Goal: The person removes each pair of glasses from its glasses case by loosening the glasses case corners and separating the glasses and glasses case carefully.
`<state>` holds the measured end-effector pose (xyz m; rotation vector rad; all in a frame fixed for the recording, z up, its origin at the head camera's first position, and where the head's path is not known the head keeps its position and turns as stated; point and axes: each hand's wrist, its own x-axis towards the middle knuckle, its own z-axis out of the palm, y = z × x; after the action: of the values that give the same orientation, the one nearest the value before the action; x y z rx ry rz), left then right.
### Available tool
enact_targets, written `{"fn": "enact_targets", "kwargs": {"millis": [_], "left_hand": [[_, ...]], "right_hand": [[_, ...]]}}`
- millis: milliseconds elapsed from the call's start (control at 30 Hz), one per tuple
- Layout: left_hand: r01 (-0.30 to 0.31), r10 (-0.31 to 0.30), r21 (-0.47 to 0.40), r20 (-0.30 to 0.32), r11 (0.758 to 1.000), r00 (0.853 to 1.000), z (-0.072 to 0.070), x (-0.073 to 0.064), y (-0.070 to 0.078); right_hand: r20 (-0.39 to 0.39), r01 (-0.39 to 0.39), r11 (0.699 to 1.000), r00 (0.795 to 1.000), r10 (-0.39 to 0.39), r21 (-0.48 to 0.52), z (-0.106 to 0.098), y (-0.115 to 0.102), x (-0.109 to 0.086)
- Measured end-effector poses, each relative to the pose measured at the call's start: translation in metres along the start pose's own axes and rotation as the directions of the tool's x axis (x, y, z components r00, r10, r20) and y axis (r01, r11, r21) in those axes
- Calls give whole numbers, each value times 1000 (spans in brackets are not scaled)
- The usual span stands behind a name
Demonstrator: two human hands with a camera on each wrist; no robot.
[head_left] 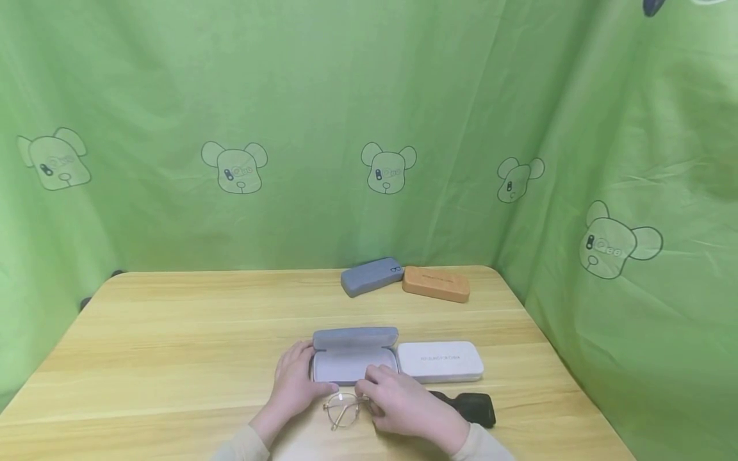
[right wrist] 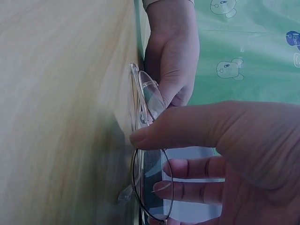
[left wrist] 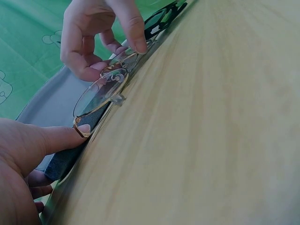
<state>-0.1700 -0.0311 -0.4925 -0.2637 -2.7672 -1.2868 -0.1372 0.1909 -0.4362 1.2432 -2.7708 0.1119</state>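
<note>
In the head view an open grey-blue glasses case (head_left: 355, 367) lies with its lid raised at the back. My left hand (head_left: 294, 379) grips its left end, fingers along the side and thumb at the front edge. My right hand (head_left: 398, 398) pinches a pair of thin-framed eyeglasses (head_left: 344, 410) just in front of the case. In the right wrist view, the right thumb (right wrist: 173, 129) lies across the middle of the frame. The left thumb (left wrist: 65, 138) is close to one rim in the left wrist view; whether it touches the rim, I cannot tell.
A white glasses case (head_left: 441, 360) lies right beside the open one. Black sunglasses (head_left: 478, 407) are partly hidden behind the right forearm. Grey-blue (head_left: 371, 276) and orange-brown (head_left: 436, 283) closed cases lie at the table's back edge. Green curtains (head_left: 311, 96) surround the wooden table (head_left: 173, 346).
</note>
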Motion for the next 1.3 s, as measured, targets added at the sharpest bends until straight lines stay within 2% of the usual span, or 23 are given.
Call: {"fn": "enact_targets", "kwargs": {"millis": [233, 533, 767, 1033, 1300], "left_hand": [[0, 0, 1, -3, 1000, 1000, 0, 0, 0], [-2, 2, 7, -5, 1000, 1000, 0, 0, 0], [-8, 8, 5, -1, 1000, 1000, 1, 1, -2], [-9, 9, 6, 3, 1000, 1000, 2, 2, -4], [-13, 13, 9, -1, 1000, 1000, 3, 2, -5]], "right_hand": [[19, -12, 1000, 1000, 12, -1, 0, 0, -1], [4, -43, 999, 999, 43, 18, -5, 2, 1], [-114, -34, 999, 993, 35, 11, -13, 5, 7], [-269, 19, 998, 963, -3, 56, -20, 13, 19], [-300, -31, 984, 950, 83, 173, -24, 21, 34]]}}
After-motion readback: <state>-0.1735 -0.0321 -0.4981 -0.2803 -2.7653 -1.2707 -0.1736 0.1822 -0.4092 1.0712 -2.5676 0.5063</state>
